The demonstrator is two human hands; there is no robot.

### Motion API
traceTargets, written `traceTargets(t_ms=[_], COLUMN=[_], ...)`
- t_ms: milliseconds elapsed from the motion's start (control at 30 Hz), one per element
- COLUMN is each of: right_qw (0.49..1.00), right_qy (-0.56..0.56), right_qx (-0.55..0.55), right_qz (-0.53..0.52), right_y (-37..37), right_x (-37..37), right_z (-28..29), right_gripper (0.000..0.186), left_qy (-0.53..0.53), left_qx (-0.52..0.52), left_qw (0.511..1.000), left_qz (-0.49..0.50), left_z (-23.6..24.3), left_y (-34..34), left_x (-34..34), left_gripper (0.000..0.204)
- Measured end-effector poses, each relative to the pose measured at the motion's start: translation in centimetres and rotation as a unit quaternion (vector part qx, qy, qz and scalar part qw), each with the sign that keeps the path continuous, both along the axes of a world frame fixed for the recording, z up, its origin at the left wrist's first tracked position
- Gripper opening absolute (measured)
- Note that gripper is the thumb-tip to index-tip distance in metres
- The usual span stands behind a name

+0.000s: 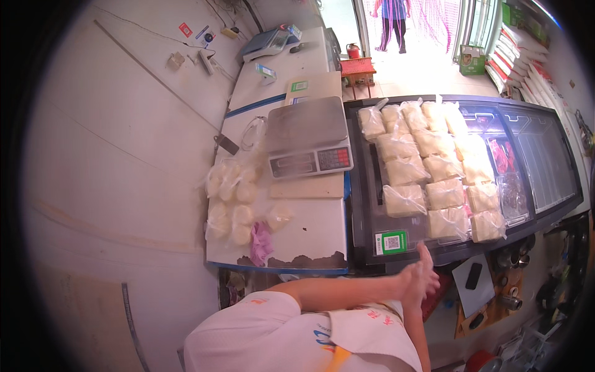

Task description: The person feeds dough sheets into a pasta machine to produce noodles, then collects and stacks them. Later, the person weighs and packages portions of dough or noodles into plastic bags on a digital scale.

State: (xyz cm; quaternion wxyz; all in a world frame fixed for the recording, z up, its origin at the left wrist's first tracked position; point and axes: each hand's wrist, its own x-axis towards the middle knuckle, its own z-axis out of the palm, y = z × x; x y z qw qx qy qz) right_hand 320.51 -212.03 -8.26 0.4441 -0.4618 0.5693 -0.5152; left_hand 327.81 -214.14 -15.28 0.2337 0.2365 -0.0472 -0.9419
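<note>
My hands meet in front of my body, just past the near edge of the dark glass-topped freezer. From the left, my left hand (406, 284) crosses over my right, its fingers lying outstretched against it. My right hand (424, 263) points up toward the freezer with its fingers extended, partly covered by the left. Nothing shows between the palms. Nearest to them on the freezer are a green-and-white code card (391, 243) and rows of clear plastic bags (447, 222) packed with pale, blocky food.
Left of the freezer, a white counter (316, 229) carries a digital scale (308, 136), bagged pale round pieces (232, 189) and a crumpled purple bag (261, 243). A phone (473, 276) lies on a board at lower right. A person (393, 22) stands beyond the doorway.
</note>
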Motion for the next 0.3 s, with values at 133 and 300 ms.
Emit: traceTargets(t_ms=[133,300], right_qw=[0.981,0.929], right_qy=[0.08,-0.019], right_qx=[0.077,0.217], right_qz=[-0.158,-0.299], right_y=[0.1,7.2], right_x=[-2.6,-10.1], right_z=[-0.7,-11.1], right_gripper=[0.051,0.05], left_qy=[-0.139,-0.155], left_qx=[0.02,-0.382], left_qw=[0.983,0.871], left_qz=[-0.114,-0.267], left_z=[9.7,3.0], left_y=[-0.2,-1.1], left_x=[1.1,4.3], left_gripper=[0.064,0.074])
